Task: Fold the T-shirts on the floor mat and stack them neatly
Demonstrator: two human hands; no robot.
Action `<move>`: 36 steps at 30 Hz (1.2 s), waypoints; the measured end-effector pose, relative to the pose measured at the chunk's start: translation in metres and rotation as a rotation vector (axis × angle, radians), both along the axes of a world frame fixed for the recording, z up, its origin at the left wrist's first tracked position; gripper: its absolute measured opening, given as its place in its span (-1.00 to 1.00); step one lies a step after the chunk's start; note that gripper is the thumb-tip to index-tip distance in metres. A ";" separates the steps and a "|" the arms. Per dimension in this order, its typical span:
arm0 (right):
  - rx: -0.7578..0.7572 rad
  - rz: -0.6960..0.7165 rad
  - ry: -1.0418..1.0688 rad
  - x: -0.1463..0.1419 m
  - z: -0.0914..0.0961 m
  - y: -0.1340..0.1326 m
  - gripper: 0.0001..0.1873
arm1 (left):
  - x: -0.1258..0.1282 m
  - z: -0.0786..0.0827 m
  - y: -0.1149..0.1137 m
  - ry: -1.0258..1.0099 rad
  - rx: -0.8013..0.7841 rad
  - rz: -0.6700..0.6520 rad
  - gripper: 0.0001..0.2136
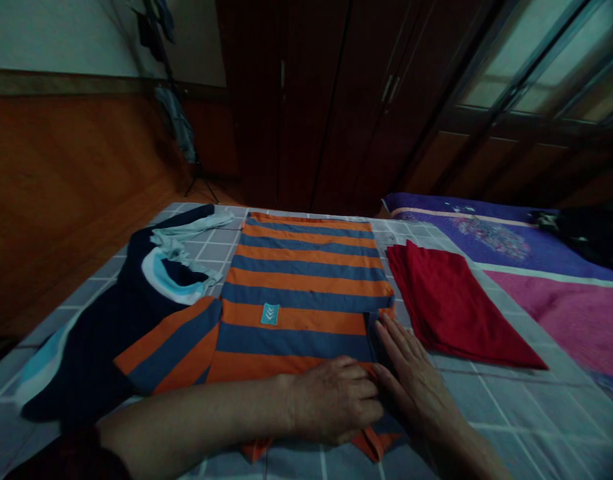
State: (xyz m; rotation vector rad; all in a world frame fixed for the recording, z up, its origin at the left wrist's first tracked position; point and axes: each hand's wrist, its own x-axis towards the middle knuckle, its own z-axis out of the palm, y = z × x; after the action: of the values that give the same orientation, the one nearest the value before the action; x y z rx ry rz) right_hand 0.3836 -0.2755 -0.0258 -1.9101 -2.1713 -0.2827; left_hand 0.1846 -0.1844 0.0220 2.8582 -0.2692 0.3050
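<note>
An orange and blue striped T-shirt (296,287) with a small teal patch lies spread on the checked bedcover, its collar end toward me. My left hand (336,400) reaches across its near part, fingers curled closed on the fabric by the right shoulder. Beside it, my right hand (409,363) rests with fingers stretched out along the shirt's right edge, on the folded-in right sleeve. The left sleeve sticks out to the left, over a dark navy garment. Both hands partly hide the collar area.
A crumpled navy, white and light blue garment (101,340) lies at the left. Folded red cloth (451,300) sits at the right on the checked bedcover (506,393). Beyond are a purple and pink blanket (551,293), a dark wardrobe (331,107) and a clothes stand (176,123).
</note>
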 end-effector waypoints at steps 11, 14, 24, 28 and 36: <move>0.027 0.245 0.074 -0.040 0.026 0.018 -0.20 | -0.176 0.066 0.074 0.062 -0.064 1.122 -0.70; -0.110 0.507 0.152 -0.084 0.049 0.033 -0.16 | -0.227 0.047 0.074 0.178 -0.090 1.430 -0.59; -0.621 0.906 0.327 -0.175 0.051 0.074 -0.19 | -0.244 0.018 0.058 0.130 -0.518 1.547 -0.68; -0.608 0.896 0.338 -0.178 0.047 0.072 -0.23 | -0.250 0.020 0.059 -0.003 -0.694 1.503 -0.70; -0.540 0.904 0.313 -0.176 0.046 0.070 -0.23 | -0.188 0.051 0.032 -0.176 -0.411 1.344 -0.89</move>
State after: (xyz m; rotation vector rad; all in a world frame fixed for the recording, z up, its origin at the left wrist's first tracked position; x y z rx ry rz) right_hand 0.2072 -0.2057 0.0200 -0.8425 -2.7461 0.7623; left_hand -0.0035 -0.1527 0.0731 2.1423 1.5171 0.7082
